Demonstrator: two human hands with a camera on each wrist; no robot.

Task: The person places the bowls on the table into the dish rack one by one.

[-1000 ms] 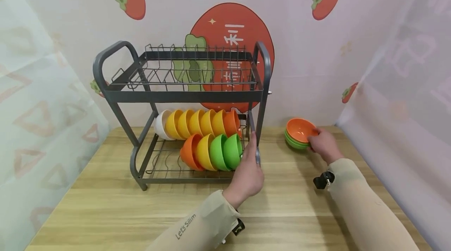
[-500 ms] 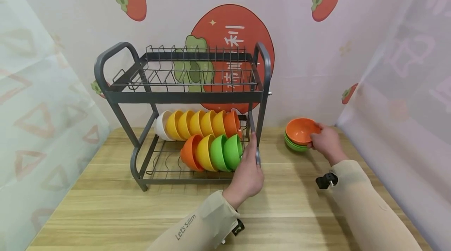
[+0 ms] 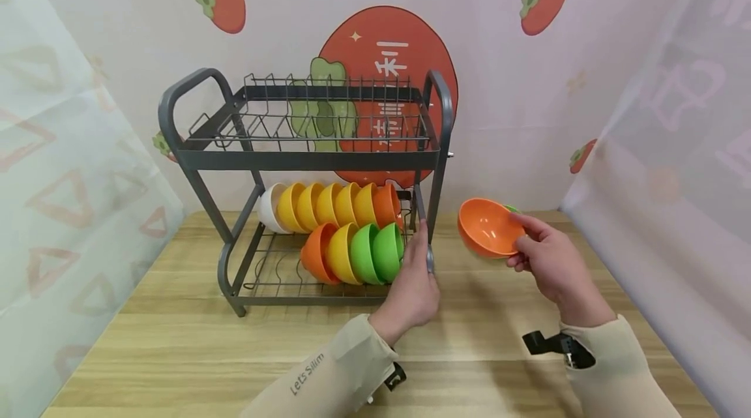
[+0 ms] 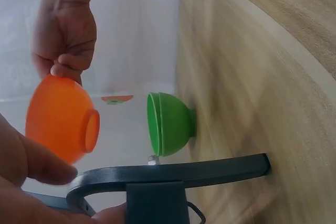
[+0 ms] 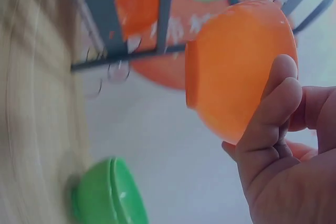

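My right hand (image 3: 554,261) pinches an orange bowl (image 3: 485,225) by its rim, tilted and lifted above the table. In the right wrist view the thumb and fingers clasp the orange bowl (image 5: 244,61). Nested green bowls (image 4: 170,124) stand upright on the table, mostly hidden behind the orange one in the head view. My left hand (image 3: 411,284) holds the right side frame of a dark grey dish rack (image 3: 308,160). On its lower tier, a back row has a white bowl (image 3: 270,208), several yellow bowls (image 3: 325,206) and an orange one; the front row holds orange, yellow and green bowls (image 3: 364,255).
The rack's upper wire tier (image 3: 311,128) bears no dishes. All of it stands on a wooden table (image 3: 469,353), with a printed cloth backdrop (image 3: 499,111) close behind and cloth sides left and right.
My right hand has lifted the orange bowl off the green stack and brought it leftward and nearer, tilting it. My left hand has stayed at the rack.
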